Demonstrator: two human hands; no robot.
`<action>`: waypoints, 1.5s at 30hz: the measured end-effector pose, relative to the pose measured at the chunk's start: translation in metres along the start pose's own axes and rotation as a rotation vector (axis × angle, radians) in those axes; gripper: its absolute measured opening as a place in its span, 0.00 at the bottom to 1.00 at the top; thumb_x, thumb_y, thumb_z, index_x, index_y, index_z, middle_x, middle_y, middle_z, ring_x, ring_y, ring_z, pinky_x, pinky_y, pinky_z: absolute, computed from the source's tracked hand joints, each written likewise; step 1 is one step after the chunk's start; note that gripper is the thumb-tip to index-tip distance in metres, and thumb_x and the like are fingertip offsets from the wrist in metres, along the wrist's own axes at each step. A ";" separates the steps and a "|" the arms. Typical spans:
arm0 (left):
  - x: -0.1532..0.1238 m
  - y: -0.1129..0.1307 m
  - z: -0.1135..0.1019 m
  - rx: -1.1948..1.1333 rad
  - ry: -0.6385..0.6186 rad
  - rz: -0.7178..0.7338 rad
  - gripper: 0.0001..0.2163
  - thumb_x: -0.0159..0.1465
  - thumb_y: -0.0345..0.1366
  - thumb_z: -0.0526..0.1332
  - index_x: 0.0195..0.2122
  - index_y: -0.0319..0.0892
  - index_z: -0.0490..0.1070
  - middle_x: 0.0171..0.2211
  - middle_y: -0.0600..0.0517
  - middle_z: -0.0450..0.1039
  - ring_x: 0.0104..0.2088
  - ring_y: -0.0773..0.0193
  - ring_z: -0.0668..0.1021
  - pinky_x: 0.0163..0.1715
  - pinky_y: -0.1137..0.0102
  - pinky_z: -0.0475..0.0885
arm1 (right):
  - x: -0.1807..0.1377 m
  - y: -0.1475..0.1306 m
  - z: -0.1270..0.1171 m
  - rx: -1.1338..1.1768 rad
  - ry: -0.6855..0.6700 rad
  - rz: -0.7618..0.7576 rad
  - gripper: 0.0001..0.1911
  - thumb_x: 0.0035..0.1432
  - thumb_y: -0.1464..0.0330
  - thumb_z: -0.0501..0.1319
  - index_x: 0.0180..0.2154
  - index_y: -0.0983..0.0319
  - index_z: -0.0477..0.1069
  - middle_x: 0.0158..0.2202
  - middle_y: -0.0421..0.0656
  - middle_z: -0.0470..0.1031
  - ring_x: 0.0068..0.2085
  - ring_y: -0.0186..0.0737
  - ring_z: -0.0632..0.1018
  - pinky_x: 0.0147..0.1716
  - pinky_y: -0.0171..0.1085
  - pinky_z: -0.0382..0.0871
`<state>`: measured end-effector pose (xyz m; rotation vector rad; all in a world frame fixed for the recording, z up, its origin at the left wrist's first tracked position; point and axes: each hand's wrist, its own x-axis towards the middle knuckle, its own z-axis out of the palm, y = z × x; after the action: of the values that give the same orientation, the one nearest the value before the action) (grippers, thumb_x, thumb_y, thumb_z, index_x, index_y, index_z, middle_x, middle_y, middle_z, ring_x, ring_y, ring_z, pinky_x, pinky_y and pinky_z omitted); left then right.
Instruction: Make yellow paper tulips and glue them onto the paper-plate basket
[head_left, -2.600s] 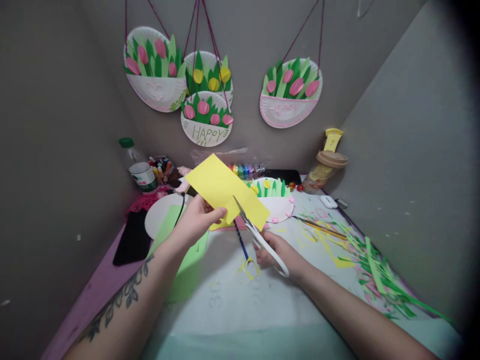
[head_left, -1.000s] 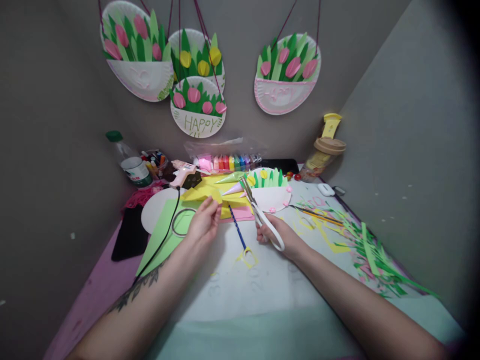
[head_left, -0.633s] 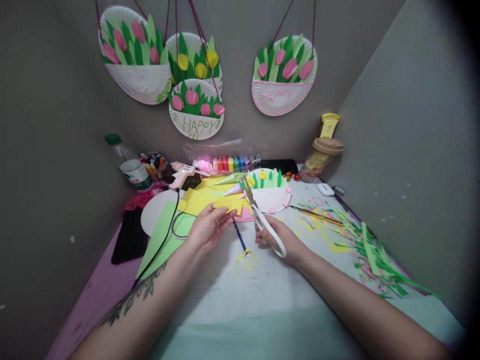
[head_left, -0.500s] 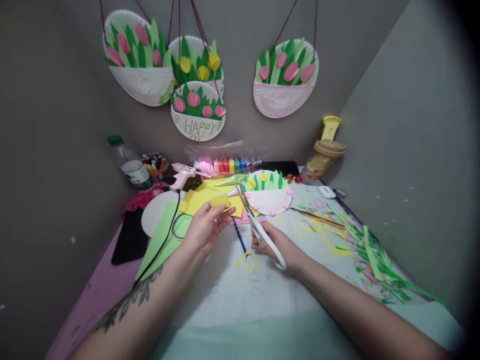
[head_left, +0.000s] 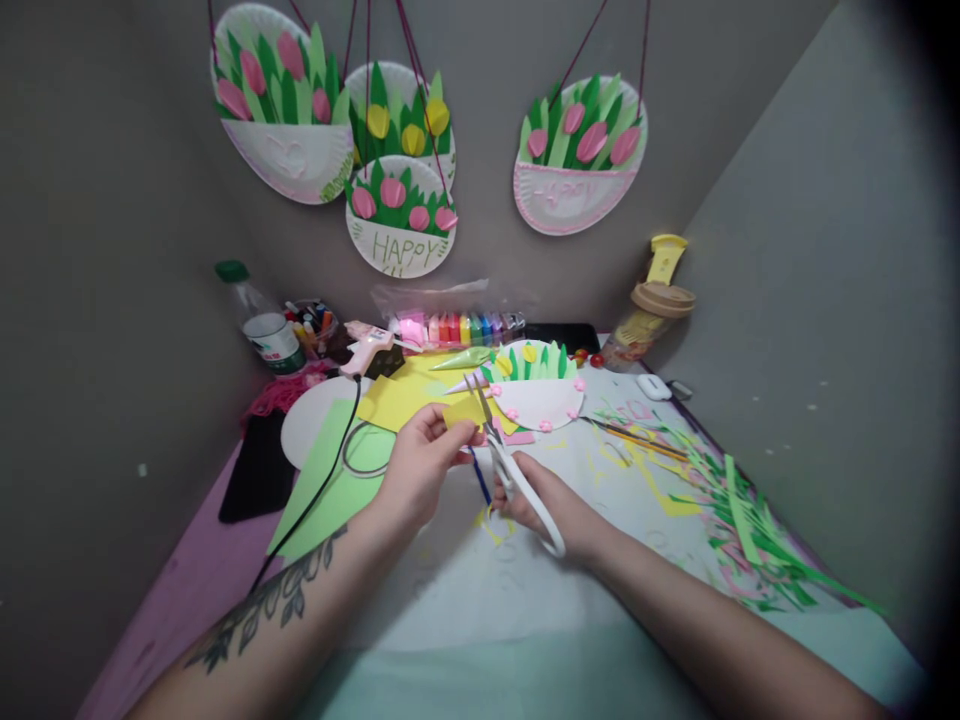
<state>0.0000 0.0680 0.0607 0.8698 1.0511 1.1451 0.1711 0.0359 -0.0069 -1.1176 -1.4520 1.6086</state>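
My left hand [head_left: 427, 455] pinches a small piece of yellow paper [head_left: 463, 411] between thumb and fingers. White-handled scissors [head_left: 529, 490] are in my right hand [head_left: 551, 500], their blades parted and pointing up and away. The blades are right beside the paper's edge; whether they touch it I cannot tell. Beyond the scissors lies a half-plate basket [head_left: 538, 402] with yellow paper tulips, green leaves and pink dots. Below my hands a dark blue stick [head_left: 481, 478] lies on the table, partly hidden, by a yellow scrap [head_left: 495, 527].
Yellow sheets [head_left: 397, 395], a light green sheet [head_left: 319, 485] and a pink glue gun [head_left: 369, 350] with a black cord lie left. Green and pink paper scraps [head_left: 750, 520] pile up right. A bottle [head_left: 262, 325] and a lidded cup [head_left: 645, 320] stand behind; plate baskets [head_left: 581, 200] hang on the wall.
My left hand has closed its thumb over the yellow paper and moved right, bringing it up to the scissors. The scissors have shifted slightly left. The view has tilted a little.
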 end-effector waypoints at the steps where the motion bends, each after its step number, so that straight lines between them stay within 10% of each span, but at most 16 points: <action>1: -0.001 0.000 0.001 0.010 -0.005 -0.001 0.11 0.50 0.37 0.67 0.29 0.40 0.66 0.25 0.55 0.72 0.28 0.68 0.76 0.25 0.76 0.66 | 0.001 0.003 0.000 0.017 0.006 -0.006 0.16 0.50 0.64 0.63 0.40 0.60 0.62 0.33 0.39 0.66 0.31 0.35 0.68 0.33 0.35 0.65; 45: 0.005 0.002 -0.008 0.172 -0.061 0.141 0.09 0.52 0.35 0.64 0.24 0.40 0.64 0.19 0.59 0.61 0.20 0.73 0.65 0.20 0.77 0.65 | 0.002 0.013 -0.005 0.038 -0.021 -0.058 0.11 0.51 0.68 0.61 0.38 0.60 0.63 0.30 0.36 0.61 0.29 0.31 0.63 0.30 0.33 0.61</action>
<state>-0.0077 0.0733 0.0589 1.1234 1.0626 1.1494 0.1753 0.0380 -0.0198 -1.0308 -1.4481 1.6060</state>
